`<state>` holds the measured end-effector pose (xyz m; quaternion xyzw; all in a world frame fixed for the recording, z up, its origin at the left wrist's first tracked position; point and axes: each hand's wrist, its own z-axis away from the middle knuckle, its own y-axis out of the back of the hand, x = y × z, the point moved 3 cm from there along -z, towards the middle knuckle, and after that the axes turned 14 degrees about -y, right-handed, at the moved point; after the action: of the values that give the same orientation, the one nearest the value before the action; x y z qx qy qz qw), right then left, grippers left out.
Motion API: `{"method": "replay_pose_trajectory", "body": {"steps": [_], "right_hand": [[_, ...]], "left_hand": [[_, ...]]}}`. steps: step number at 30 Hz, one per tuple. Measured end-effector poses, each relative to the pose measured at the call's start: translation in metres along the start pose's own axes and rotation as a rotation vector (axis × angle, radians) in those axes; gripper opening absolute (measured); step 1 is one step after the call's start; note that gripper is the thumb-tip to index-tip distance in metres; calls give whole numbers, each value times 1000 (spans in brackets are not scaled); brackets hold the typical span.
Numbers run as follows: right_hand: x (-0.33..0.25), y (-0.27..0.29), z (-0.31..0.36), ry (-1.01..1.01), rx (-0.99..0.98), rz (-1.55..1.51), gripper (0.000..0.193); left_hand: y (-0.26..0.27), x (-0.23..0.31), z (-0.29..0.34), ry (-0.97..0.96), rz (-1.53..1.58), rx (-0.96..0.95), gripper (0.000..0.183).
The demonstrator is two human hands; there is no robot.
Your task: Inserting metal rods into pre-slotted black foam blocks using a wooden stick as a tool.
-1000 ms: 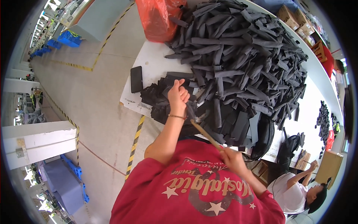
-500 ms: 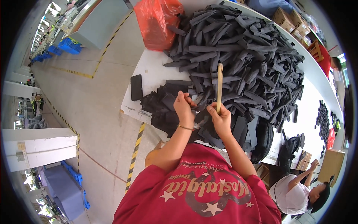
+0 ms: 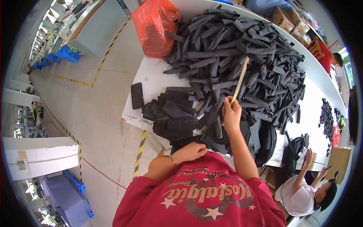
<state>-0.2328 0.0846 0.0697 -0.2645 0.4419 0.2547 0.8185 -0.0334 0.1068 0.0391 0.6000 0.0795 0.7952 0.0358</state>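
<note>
My right hand [image 3: 231, 114] is closed around a slim, pale wooden stick [image 3: 240, 81], which slants up and to the right over the big pile of dark grey fabric tubes [image 3: 234, 45]. Just left of that hand a dark fabric piece [image 3: 218, 126] hangs down; whether the fingers touch it I cannot tell. My left hand [image 3: 190, 152] is low against the red shirt, at the table's near edge, with curled fingers; anything inside them is hidden. Ahead of it lies a stack of flat dark fabric pieces [image 3: 176, 123].
A black phone [image 3: 137, 95] lies on the white table [image 3: 147, 72], left of the stack. An orange-red plastic bag [image 3: 155, 32] stands behind it. A black bag [image 3: 267, 142] sits to the right. Further right, a person in white [image 3: 298, 195] works with raised hands.
My left hand has drawn back from the right hand to the shirt. The right hand has shifted slightly right, and the stick now leans right instead of standing nearly straight.
</note>
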Motion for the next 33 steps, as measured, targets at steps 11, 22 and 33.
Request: {"method": "replay_pose_trajectory", "body": {"steps": [11,22,33], "right_hand": [[-5,-14,20,61,-200,217,17],[-88,-40,-38,546,245,115,21],[-298,30,-262,297,493,-104,29]], "left_hand": [[89,51,-44,-248,283,844,19],[55,30,-45,-333,181,744,30],[69,-43,11,-50,-95,854,23]]}}
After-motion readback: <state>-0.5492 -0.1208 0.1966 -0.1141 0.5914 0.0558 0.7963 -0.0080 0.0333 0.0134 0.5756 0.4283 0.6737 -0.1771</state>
